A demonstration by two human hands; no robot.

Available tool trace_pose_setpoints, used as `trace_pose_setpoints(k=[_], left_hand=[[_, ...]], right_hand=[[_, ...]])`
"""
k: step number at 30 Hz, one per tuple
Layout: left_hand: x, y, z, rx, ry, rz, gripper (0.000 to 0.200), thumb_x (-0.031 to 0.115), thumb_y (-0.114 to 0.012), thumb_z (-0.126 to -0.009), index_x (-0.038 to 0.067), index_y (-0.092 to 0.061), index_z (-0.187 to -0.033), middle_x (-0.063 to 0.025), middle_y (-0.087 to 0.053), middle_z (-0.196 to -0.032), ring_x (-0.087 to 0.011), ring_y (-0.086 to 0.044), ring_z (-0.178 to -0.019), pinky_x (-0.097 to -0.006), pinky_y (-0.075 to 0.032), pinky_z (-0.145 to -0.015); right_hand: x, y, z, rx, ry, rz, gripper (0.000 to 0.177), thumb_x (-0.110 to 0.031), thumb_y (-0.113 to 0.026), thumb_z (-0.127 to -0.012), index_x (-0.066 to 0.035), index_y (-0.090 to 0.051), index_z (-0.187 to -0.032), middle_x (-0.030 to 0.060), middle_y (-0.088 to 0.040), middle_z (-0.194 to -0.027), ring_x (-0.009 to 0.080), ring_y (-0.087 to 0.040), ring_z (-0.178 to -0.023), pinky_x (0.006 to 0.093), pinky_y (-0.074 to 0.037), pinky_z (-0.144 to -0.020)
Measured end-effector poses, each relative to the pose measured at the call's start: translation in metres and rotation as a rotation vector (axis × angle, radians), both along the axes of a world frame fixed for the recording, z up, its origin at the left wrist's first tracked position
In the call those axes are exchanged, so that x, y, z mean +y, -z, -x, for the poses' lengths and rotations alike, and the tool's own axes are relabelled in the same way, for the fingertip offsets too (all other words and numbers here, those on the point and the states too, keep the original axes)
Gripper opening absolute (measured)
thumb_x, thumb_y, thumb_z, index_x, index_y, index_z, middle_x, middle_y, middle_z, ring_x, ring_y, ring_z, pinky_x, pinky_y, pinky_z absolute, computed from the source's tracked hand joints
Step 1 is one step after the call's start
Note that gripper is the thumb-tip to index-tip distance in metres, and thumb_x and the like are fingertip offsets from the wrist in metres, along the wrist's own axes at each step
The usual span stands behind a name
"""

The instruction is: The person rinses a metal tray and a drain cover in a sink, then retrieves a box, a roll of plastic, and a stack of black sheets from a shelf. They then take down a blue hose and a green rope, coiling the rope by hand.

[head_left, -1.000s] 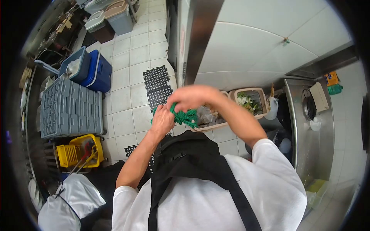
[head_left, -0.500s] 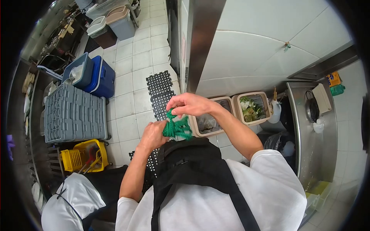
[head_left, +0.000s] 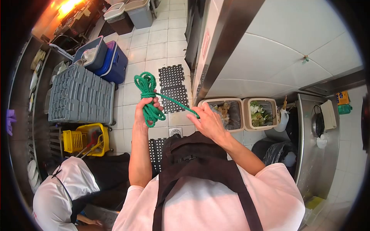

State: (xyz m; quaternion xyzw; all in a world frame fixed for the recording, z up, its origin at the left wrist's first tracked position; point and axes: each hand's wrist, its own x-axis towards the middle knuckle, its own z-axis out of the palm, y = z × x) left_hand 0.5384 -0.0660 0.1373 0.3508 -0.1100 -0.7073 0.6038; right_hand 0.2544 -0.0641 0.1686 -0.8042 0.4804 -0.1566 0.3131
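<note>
A green rope [head_left: 147,85] is gathered into a bundle of loops, with several turns wound round its middle. My left hand [head_left: 143,108] grips this bundle around its lower part, with loops standing out above and below the fingers. From the wound middle, one strand runs taut down to the right. My right hand [head_left: 210,122] pinches that strand near its end, a forearm's width or more away from the bundle. Both hands are in front of my black apron [head_left: 192,154].
Two beige bins with food scraps [head_left: 243,119] stand by the wall, right of my hands. Grey stacked racks [head_left: 83,96], a blue container [head_left: 111,63] and a yellow mop bucket [head_left: 98,140] are at left. A co-worker [head_left: 63,188] bends at lower left. Flames [head_left: 69,7] flare far left.
My left hand has raised the rope bundle up and left. My right hand has moved from the bundle down and right, drawing a strand taut. Flames now light the back left.
</note>
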Motion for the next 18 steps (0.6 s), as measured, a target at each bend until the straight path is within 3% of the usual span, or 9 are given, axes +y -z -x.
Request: trace_pose_setpoints(k=[1, 2, 3, 5, 7, 11, 13, 15, 18], left_hand=[[0.0, -0.002, -0.001, 0.133, 0.015, 0.099, 0.053, 0.015, -0.064, -0.085, -0.001, -0.052, -0.134, -0.0036, -0.056, -0.091, -0.0127, -0.054, -0.076, -0.0326, -0.049, -0.075], [0.0, -0.002, -0.005, 0.175, 0.027, 0.151, 0.066, 0.015, -0.063, -0.086, 0.001, -0.042, -0.147, -0.0027, -0.052, -0.093, -0.0115, -0.052, -0.077, -0.0326, -0.046, -0.078], [0.001, -0.004, -0.003, 0.177, 0.035, 0.154, 0.066, 0.015, -0.063, -0.086, 0.001, -0.042, -0.147, -0.0027, -0.052, -0.093, -0.0115, -0.052, -0.077, -0.0326, -0.046, -0.078], [0.003, -0.015, -0.003, 0.628, 0.096, 0.287, 0.07, 0.014, -0.062, -0.088, 0.002, -0.037, -0.152, -0.002, -0.051, -0.094, -0.0105, -0.052, -0.078, -0.0328, -0.045, -0.079], [0.009, -0.037, 0.014, 0.679, 0.147, 0.35, 0.075, 0.012, -0.064, -0.087, 0.003, -0.032, -0.155, -0.0006, -0.049, -0.093, -0.0093, -0.052, -0.077, -0.0322, -0.044, -0.079], [0.02, -0.074, 0.059, 0.845, 0.257, 0.5, 0.083, 0.01, -0.071, -0.082, 0.004, -0.032, -0.155, 0.0013, -0.049, -0.09, -0.0086, -0.054, -0.073, -0.031, -0.044, -0.077], [0.029, -0.089, 0.076, 1.023, 0.272, 0.462, 0.077, 0.012, -0.067, -0.082, 0.008, -0.037, -0.152, 0.0015, -0.049, -0.089, -0.0088, -0.053, -0.073, -0.0309, -0.044, -0.076], [0.034, -0.094, 0.084, 1.036, 0.269, 0.395, 0.068, 0.011, -0.067, -0.081, 0.006, -0.045, -0.145, 0.0019, -0.05, -0.089, -0.0084, -0.053, -0.074, -0.0314, -0.044, -0.077], [0.046, -0.081, 0.085, 0.979, 0.245, 0.222, 0.041, 0.013, -0.067, -0.082, 0.006, -0.053, -0.12, 0.0018, -0.049, -0.09, -0.0082, -0.052, -0.075, -0.0337, -0.047, -0.081]], right_hand=[[-0.005, 0.002, 0.001, 0.154, 0.016, 0.005, 0.031, -0.026, -0.069, -0.095, -0.005, -0.061, -0.116, 0.0137, -0.051, -0.104, 0.0325, -0.062, -0.088, 0.0441, -0.053, -0.074], [-0.009, 0.01, 0.005, 0.158, 0.025, 0.007, 0.031, -0.026, -0.069, -0.095, -0.005, -0.061, -0.116, 0.0137, -0.051, -0.104, 0.0325, -0.062, -0.088, 0.0441, -0.053, -0.074], [-0.015, 0.023, 0.009, 0.107, 0.047, 0.145, 0.029, -0.027, -0.067, -0.096, -0.005, -0.06, -0.113, 0.0128, -0.053, -0.101, 0.0327, -0.062, -0.085, 0.0438, -0.053, -0.073], [-0.029, 0.049, 0.012, 0.052, 0.073, 0.286, 0.028, -0.028, -0.066, -0.097, -0.004, -0.06, -0.109, 0.0118, -0.054, -0.097, 0.0329, -0.061, -0.082, 0.0435, -0.053, -0.072], [-0.043, 0.074, 0.014, 0.105, 0.002, 0.63, 0.025, -0.028, -0.066, -0.096, -0.005, -0.058, -0.098, 0.0099, -0.056, -0.093, 0.0325, -0.063, -0.078, 0.0433, -0.053, -0.066], [-0.054, 0.108, 0.012, 0.006, 0.051, 0.647, 0.023, -0.026, -0.067, -0.093, -0.005, -0.056, -0.094, 0.0091, -0.057, -0.091, 0.0311, -0.062, -0.077, 0.042, -0.051, -0.067], [-0.053, 0.131, 0.014, -0.184, 0.045, 0.641, 0.022, -0.024, -0.069, -0.091, -0.006, -0.057, -0.094, 0.0089, -0.059, -0.088, 0.0297, -0.063, -0.078, 0.0421, -0.049, -0.07], [-0.043, 0.157, 0.021, -0.116, 0.07, 0.646, 0.021, -0.023, -0.07, -0.09, -0.007, -0.057, -0.093, 0.0086, -0.059, -0.086, 0.0293, -0.063, -0.078, 0.0421, -0.048, -0.07], [-0.039, 0.177, 0.027, -0.079, 0.087, 0.615, 0.019, -0.022, -0.071, -0.09, -0.009, -0.057, -0.092, 0.0079, -0.059, -0.084, 0.0287, -0.063, -0.079, 0.042, -0.046, -0.07]])
